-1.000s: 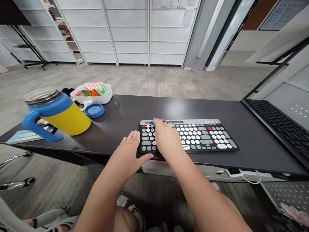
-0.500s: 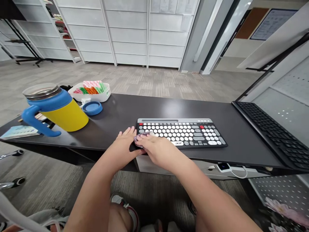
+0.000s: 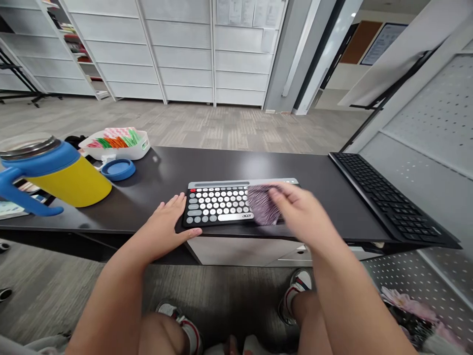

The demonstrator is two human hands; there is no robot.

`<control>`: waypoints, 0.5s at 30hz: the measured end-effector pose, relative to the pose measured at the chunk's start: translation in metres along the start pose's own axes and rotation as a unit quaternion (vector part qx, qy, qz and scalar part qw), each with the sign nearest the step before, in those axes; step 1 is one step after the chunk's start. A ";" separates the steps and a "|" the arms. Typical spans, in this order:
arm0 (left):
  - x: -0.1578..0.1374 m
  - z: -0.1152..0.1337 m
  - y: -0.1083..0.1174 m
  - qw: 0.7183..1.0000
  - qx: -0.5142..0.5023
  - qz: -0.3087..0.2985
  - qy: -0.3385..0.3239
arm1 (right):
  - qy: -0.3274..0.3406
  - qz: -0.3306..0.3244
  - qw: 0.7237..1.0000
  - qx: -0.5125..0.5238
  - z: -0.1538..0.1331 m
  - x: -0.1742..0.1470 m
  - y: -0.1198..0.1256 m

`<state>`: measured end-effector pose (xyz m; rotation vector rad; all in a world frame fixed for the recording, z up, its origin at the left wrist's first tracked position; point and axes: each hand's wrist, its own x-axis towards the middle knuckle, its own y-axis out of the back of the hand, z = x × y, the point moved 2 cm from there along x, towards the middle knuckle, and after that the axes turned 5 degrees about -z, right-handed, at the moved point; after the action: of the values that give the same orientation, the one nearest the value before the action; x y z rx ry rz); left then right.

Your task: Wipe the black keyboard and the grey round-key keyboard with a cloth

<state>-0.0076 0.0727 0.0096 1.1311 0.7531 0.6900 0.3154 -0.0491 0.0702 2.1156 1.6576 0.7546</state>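
A keyboard [image 3: 221,203] with white and grey round keys, a red key and a grey top strip lies on the dark desk near its front edge. My left hand [image 3: 166,219] rests at the keyboard's left end, fingers stretched out and thumb along the front edge. Pinched in my right hand [image 3: 297,207] is a purple striped cloth [image 3: 263,204], which hangs over the right part of the keyboard and hides the keys there. The right hand is slightly blurred, and whether the cloth presses on the keys I cannot tell.
To the left stands a yellow and blue mug [image 3: 81,177] with a handle, beside a blue round lid [image 3: 118,169]. Behind them is a white basket [image 3: 142,148] of colourful items. A second, black keyboard [image 3: 388,197] lies at the right. The desk's front edge [image 3: 148,230] runs close to me.
My right hand has moved right with the cloth, from the keyboard's left end to its right part, lifting the cloth into view. The left hand stays at the left end. The view has shifted right.
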 end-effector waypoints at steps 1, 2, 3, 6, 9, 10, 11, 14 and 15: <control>0.001 0.002 0.000 1.000 0.006 -0.001 0.004 | -0.023 0.073 0.996 -0.038 0.010 0.000 0.017; 0.001 0.004 0.001 1.000 0.012 -0.001 0.008 | -0.046 0.140 0.985 -0.089 0.020 0.000 0.032; 0.002 0.005 0.001 1.000 0.019 0.000 0.011 | -0.068 0.194 0.968 -0.146 0.029 -0.002 0.045; 0.002 0.008 0.001 0.999 0.034 0.000 0.015 | -0.137 0.258 0.913 -0.286 0.051 -0.005 0.066; 0.003 0.008 0.001 0.999 0.034 0.004 0.014 | -0.181 0.196 0.899 -0.348 0.065 -0.003 0.061; 0.003 0.008 0.001 0.999 0.034 0.007 0.012 | -0.187 0.159 0.899 -0.363 0.068 -0.002 0.054; 0.004 0.007 0.001 0.999 0.034 0.010 0.011 | -0.187 0.122 0.899 -0.376 0.069 0.000 0.046; 0.006 0.006 0.000 0.999 0.032 0.016 0.011 | -0.149 0.040 0.900 -0.408 0.065 0.000 0.011; 0.006 0.005 -0.001 0.999 0.031 0.016 0.011 | -0.127 0.026 0.900 -0.415 0.062 -0.002 -0.001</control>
<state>0.0001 0.0747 0.0092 1.1965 0.7813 0.7108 0.3512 -0.0475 0.0194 1.5459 0.8916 0.9346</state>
